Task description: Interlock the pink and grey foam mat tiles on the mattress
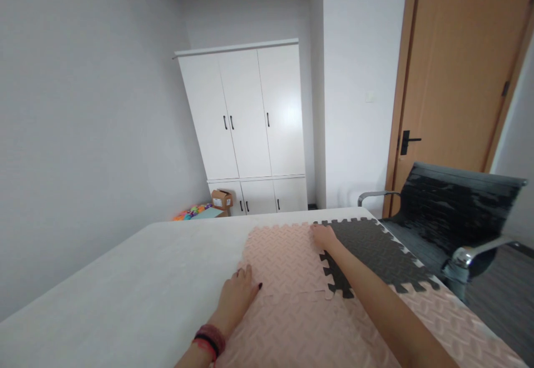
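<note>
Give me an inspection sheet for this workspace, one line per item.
Surface: white table, partly covered by foam mats.
Job's things: pink mat joined to dark grey mat by toothed edges; more pink mat nearer.
Clutter: nothing seen on the table.
Hands: left hand flat on the pink mat's edge; right hand pressing the seam, fingers down.
Cables: nothing seen.
Surroundings: white wardrobe, cardboard box, office chair, wooden door.

Pink herringbone-textured mat (287, 262); dark grey mat (375, 251); white table (125, 290).
</note>
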`<state>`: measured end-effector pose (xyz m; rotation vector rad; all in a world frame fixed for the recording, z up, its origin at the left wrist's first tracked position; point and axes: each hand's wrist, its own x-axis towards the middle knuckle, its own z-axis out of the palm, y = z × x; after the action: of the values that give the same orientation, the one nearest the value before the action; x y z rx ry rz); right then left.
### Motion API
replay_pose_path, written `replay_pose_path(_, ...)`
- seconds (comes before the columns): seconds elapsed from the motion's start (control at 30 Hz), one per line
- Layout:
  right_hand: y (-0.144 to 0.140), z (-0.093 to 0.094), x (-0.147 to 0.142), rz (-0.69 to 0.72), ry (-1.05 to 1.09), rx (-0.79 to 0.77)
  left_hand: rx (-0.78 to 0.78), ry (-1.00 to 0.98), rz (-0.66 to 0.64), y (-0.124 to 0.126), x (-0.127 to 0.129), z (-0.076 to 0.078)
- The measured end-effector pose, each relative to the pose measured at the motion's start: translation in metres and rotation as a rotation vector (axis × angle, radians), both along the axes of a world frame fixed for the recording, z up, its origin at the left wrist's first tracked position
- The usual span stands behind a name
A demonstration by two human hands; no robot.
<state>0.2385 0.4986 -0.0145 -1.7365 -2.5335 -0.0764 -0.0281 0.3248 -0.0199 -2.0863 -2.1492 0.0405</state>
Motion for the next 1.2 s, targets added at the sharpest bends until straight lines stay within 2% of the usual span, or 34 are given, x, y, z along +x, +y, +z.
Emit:
replay_pose_path(0.27,0.027,-0.022,-0.006,-0.028,0.022,-0.061,0.027,0.057,-0.045,0.002,-0.004,-0.015)
replay_pose_path(0.43,0.010,-0.011,0.002,0.033,0.073,-0.069,0.025,0.056,-0.064,0.001,-0.004,-0.016)
replay_pose_path(0.5,-0.012,-0.001,0.000,0.064,0.108,-0.046,0.035,0.048,-0.065,-0.001,-0.004,-0.015)
replay_pose_path(0.57,-0.046,0.008,-0.006,0.126,0.153,-0.017,0.051,0.035,-0.055,-0.006,-0.003,-0.013)
replay_pose_path(0.67,-0.114,0.019,-0.014,0.308,0.215,-0.032,0.080,-0.001,-0.039,-0.013,0.000,-0.013)
replay_pose_path(0.77,-0.191,0.036,-0.002,0.497,0.260,-0.093,0.109,-0.058,-0.013,-0.018,0.001,-0.011)
replay_pose_path(0.83,-0.242,0.053,0.022,0.530,0.335,-0.129,0.111,-0.113,0.017,-0.021,-0.001,-0.005)
replay_pose_path(0.87,-0.266,0.062,0.039,0.500,0.416,-0.148,0.105,-0.147,0.033,-0.023,-0.002,0.000)
replay_pose_path(0.93,-0.312,0.073,0.083,0.374,0.557,-0.184,0.096,-0.226,0.059,-0.028,-0.005,0.014)
replay_pose_path(1.0,-0.355,0.068,0.135,0.157,0.651,-0.178,0.098,-0.304,0.052,-0.039,-0.005,0.032)
replay_pose_path(1.07,-0.397,0.039,0.193,-0.074,0.728,-0.115,0.088,-0.368,-0.012,-0.060,-0.001,0.050)
replay_pose_path(1.13,-0.438,-0.010,0.252,-0.247,0.797,-0.015,0.037,-0.417,-0.129,-0.095,0.012,0.062)
replay_pose_path(1.2,-0.475,-0.065,0.305,-0.388,0.865,0.113,-0.035,-0.452,-0.255,-0.143,0.034,0.068)
